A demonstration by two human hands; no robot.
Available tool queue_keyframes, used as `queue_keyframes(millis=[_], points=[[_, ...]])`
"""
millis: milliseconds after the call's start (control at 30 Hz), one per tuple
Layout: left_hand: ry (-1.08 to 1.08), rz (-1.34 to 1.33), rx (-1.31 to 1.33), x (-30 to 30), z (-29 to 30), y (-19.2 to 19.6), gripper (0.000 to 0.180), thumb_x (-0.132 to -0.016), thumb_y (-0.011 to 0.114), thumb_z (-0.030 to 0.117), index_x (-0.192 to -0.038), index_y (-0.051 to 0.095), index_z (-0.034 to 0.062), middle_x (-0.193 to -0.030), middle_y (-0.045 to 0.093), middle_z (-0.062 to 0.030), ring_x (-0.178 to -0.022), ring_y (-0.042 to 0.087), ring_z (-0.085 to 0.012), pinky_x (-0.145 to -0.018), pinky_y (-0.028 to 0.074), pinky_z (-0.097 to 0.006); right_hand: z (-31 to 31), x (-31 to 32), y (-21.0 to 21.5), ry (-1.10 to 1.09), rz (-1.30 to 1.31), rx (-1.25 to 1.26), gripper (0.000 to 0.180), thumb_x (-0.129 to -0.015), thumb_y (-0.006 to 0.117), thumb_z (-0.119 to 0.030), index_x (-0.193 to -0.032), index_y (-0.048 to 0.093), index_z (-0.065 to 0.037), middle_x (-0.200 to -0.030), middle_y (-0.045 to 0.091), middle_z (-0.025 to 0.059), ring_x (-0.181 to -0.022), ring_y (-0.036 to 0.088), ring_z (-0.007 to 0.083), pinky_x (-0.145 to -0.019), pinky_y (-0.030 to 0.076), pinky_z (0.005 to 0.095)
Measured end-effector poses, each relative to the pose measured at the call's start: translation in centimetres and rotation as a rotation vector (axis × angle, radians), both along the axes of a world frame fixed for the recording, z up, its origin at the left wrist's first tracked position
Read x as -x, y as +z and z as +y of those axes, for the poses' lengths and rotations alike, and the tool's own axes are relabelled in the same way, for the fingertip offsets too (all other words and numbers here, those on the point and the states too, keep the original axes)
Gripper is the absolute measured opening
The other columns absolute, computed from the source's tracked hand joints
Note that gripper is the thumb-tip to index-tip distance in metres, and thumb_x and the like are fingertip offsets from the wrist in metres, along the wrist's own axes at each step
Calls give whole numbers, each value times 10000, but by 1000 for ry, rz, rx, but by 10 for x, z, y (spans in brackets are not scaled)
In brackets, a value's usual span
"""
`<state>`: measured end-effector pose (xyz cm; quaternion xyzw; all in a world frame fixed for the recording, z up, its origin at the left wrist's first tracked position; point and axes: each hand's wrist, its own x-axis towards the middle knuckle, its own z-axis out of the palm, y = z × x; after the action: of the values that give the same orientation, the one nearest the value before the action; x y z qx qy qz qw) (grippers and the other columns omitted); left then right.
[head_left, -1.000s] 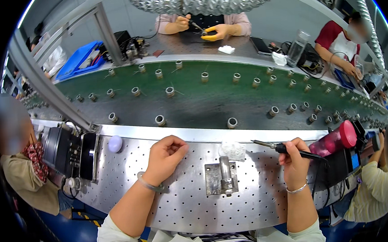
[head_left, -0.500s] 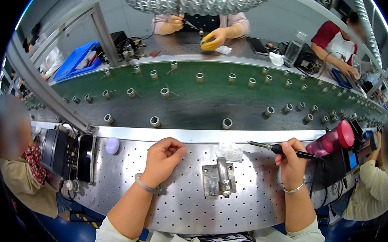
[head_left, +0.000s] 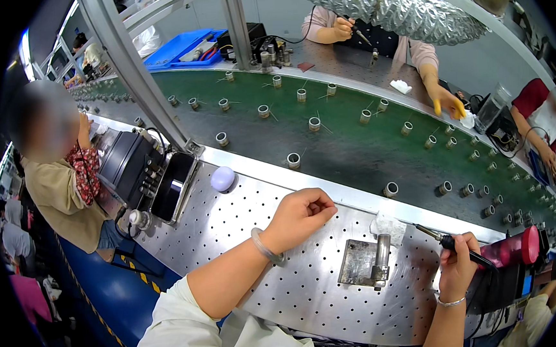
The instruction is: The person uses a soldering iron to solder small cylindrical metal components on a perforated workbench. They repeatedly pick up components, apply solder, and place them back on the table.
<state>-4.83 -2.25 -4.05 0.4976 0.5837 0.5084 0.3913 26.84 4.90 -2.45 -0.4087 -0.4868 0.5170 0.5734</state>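
My right hand (head_left: 457, 270) is closed round the black handle of a soldering iron (head_left: 449, 243), whose thin metal tip points left over the bench near the belt. My left hand (head_left: 299, 218) hovers above the perforated metal bench (head_left: 286, 289), fingers curled in and thumb close to the forefinger, with nothing seen in it. Between my hands lies a flat metal plate (head_left: 358, 262) with a metal cylinder (head_left: 381, 251) mounted along its right side. A crumpled white wipe (head_left: 390, 226) sits just beyond it, under the iron's tip.
A dark conveyor belt (head_left: 340, 146) carries several small metal rings, some with thin wires. At left are a pale purple ball (head_left: 222, 178) and a black tray (head_left: 172, 187). A pink-lidded jar (head_left: 515, 247) lies at right. Across the belt, a person holds another iron (head_left: 360, 32).
My view has turned left, so bench and fixture appear farther right. My hands keep their poses. The co-worker's yellow-fingered hand has left the ring it held and moved right toward the belt's edge.
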Motion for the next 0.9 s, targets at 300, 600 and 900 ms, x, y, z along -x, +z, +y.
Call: queue_keyframes(millis=[300, 600, 900], points=[[4, -8, 0, -1, -2, 2, 86, -825, 659, 85, -862, 636, 10, -744, 601, 16, -660, 516, -24, -600, 439, -186, -1, -1, 1, -2, 18, -4, 168, -882, 574, -142, -756, 507, -53, -637, 537, 30, -479, 478, 67, -424, 376, 179], [-13, -5, -23, 0, 6, -1, 101, -853, 649, 97, -888, 625, 6, -748, 604, 6, -664, 535, -36, -581, 446, -201, -1, -7, 4, -37, 4, 31, 161, -855, 596, -97, -724, 509, -59, -613, 538, 27, -474, 507, 80, -421, 394, 189], [78, -120, 0, 2, 4, -11, 62, -842, 628, 53, -816, 586, 14, -696, 596, -16, -610, 548, -73, -543, 436, -200, 7, -2, 11, 77, 82, 205, 151, -850, 633, -102, -732, 556, -48, -592, 586, 40, -505, 544, 79, -469, 437, 195]])
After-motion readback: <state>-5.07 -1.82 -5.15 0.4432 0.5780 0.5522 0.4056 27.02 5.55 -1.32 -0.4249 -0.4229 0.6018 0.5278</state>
